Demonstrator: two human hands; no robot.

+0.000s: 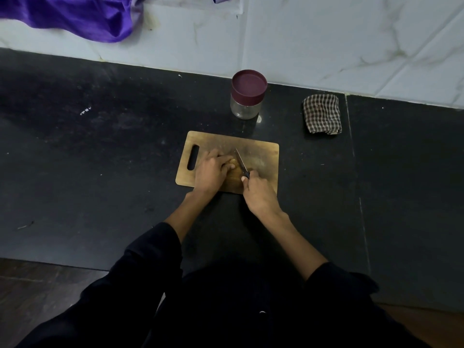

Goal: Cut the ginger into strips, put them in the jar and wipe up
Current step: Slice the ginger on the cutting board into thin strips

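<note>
Both forearms bare from the pushed-up dark sleeves, reaching forward and converging toward the middle. Left hand (pixel 210 172) palm down, back of the hand up, fingers curled and bunched at the tips, pressing down on something mostly hidden beneath them. Right hand (pixel 257 190) closed in a fist-like grip round a slim dark handle, thumb lying along its near side, knuckles turned up and to the right. Wrists fairly straight, the left angled up and to the right, the right angled up and to the left. Hands close together, fingertips just apart. Elbows bent, tucked near the torso.
</note>
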